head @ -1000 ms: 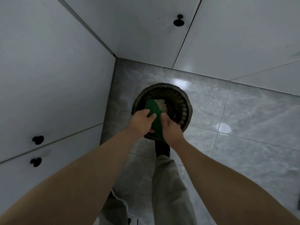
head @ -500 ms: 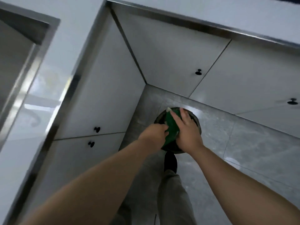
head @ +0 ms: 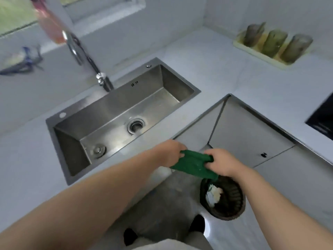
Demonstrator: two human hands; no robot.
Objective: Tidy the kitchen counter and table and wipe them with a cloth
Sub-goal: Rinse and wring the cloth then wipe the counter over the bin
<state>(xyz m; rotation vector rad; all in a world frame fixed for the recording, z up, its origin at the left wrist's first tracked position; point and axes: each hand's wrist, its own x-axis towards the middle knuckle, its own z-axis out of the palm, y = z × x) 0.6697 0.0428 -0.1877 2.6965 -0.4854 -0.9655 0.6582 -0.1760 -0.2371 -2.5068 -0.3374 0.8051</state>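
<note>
A green cloth [head: 193,164] hangs stretched between both hands in front of the counter's inner corner. My left hand [head: 168,152] grips its left end and my right hand [head: 222,162] grips its right end. The cloth's lower edge droops above a black slatted waste bin [head: 232,199] on the floor, which holds pale scraps. The white L-shaped counter [head: 225,74] runs from the left around to the right, with a steel sink [head: 115,112] set into it just left of my hands.
A curved tap [head: 86,56] stands behind the sink. A cream tray [head: 239,45] with three glasses sits at the back right. A black hob [head: 322,116] shows at the right edge. A blurred bag [head: 19,60] lies far left. White cabinet doors [head: 243,134] line the corner.
The view has risen from the floor and bin to the counter and sink. Both hands lifted the cloth up from the bin and pulled it out between them.
</note>
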